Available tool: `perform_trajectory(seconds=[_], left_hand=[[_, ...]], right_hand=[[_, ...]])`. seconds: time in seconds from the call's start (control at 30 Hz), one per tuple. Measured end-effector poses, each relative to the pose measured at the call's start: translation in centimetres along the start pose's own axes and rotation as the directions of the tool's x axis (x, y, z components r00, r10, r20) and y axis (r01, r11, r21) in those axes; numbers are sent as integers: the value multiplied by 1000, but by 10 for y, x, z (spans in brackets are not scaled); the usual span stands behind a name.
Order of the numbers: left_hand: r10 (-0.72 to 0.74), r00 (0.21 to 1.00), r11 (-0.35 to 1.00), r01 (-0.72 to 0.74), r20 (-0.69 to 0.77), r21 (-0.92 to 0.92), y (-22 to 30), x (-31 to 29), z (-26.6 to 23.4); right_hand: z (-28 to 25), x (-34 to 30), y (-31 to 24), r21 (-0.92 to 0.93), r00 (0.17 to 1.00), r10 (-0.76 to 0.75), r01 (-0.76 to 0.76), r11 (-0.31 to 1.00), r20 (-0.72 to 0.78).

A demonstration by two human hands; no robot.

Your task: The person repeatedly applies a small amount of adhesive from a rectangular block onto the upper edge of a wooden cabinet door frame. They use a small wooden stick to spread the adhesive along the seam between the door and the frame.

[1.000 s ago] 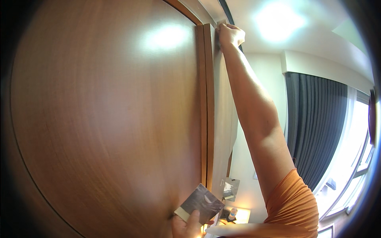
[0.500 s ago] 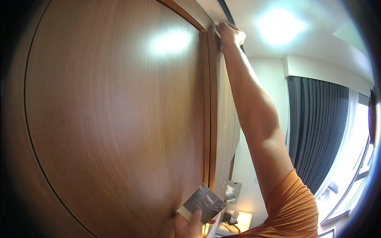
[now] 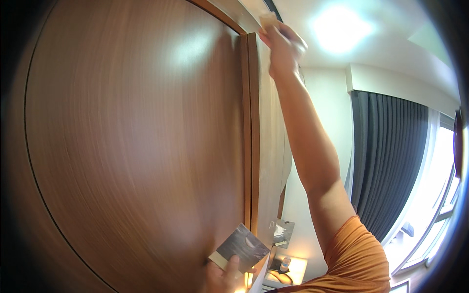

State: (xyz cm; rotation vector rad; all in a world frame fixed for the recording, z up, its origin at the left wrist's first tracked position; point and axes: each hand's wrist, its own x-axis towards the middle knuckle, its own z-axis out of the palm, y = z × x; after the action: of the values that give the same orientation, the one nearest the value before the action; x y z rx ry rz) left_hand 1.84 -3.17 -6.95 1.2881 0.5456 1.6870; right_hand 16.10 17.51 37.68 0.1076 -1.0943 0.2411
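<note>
Low in the view, my left hand (image 3: 223,277) grips a square dark grey picture card (image 3: 245,249), thumb across its front. A pale beige strip runs along the card's lower left edge, and a small light patch marks its face. My right arm reaches high, and the right hand (image 3: 286,46), slightly blurred, pinches a small pale beige piece (image 3: 267,20). That piece is close to the top corner of the brown wooden door frame (image 3: 253,122); whether it touches the surface behind, I cannot tell.
A large wooden door panel (image 3: 141,146) fills the left. Past the frame's edge is another grey picture (image 3: 283,232), perhaps a reflection. Further off are a lit bedside surface (image 3: 297,266) with a bottle (image 3: 285,264), dark curtains (image 3: 386,156), a window (image 3: 430,185) and a ceiling light (image 3: 342,29).
My right hand has shifted slightly and turned, and the beige piece in its fingers now shows. The left hand with the card has moved a little left in the view.
</note>
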Motion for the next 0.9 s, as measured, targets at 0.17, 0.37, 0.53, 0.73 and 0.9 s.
perform_trajectory(seconds=[0.17, 0.37, 0.53, 0.73, 0.9], left_hand=[[52, 998, 993, -54, -29, -102, 7, 4, 3], [-59, 950, 945, -45, -308, -323, 19, 22, 45], [-152, 977, 805, 37, -147, -592, 20, 45, 64], [-186, 977, 772, 81, -102, -630, 16, 52, 69], [-56, 991, 940, 12, -121, -340, 18, 50, 73]], right_hand=[[-108, -128, -51, -429, 959, -54, 175, 886, 279], [-176, -238, -100, -83, 667, -211, 381, 921, 714], [-205, -244, -101, -65, 573, -154, 342, 938, 805], [-223, -214, -89, -117, 393, -83, 458, 881, 916], [-226, -184, -90, -97, 400, -88, 418, 903, 912]])
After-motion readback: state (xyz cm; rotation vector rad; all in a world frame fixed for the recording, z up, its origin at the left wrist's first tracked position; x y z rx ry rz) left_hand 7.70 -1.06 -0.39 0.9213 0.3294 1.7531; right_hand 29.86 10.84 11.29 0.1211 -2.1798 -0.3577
